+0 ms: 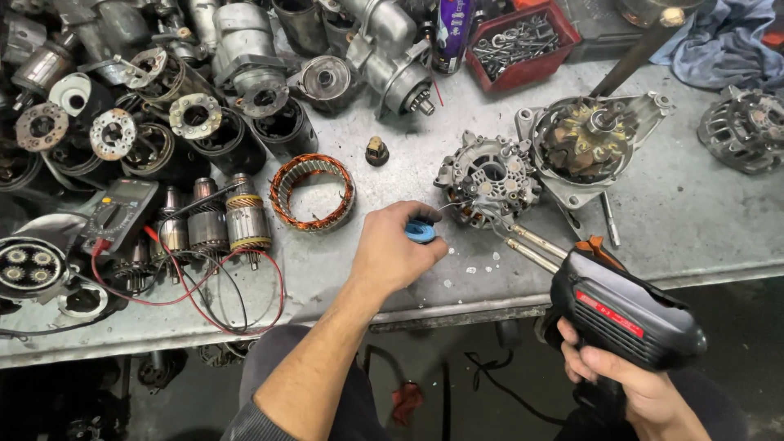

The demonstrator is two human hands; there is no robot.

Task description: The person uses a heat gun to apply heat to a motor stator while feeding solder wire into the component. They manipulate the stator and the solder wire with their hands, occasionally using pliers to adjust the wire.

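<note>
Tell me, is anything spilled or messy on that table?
Yes. Small pale specks dot the grey workbench between the left hand and the soldering gun held by the right hand. They look like dropped solder, though I cannot be sure.

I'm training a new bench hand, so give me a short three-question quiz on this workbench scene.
1. True or false: the right hand grips a black soldering gun.
2. What does the left hand pinch? A) blue solder spool B) multimeter C) red parts bin
3. The gun's tip points at the ____ part lying beside the alternator housing.

Key: 1 true; 2 A; 3 rectifier.
</note>
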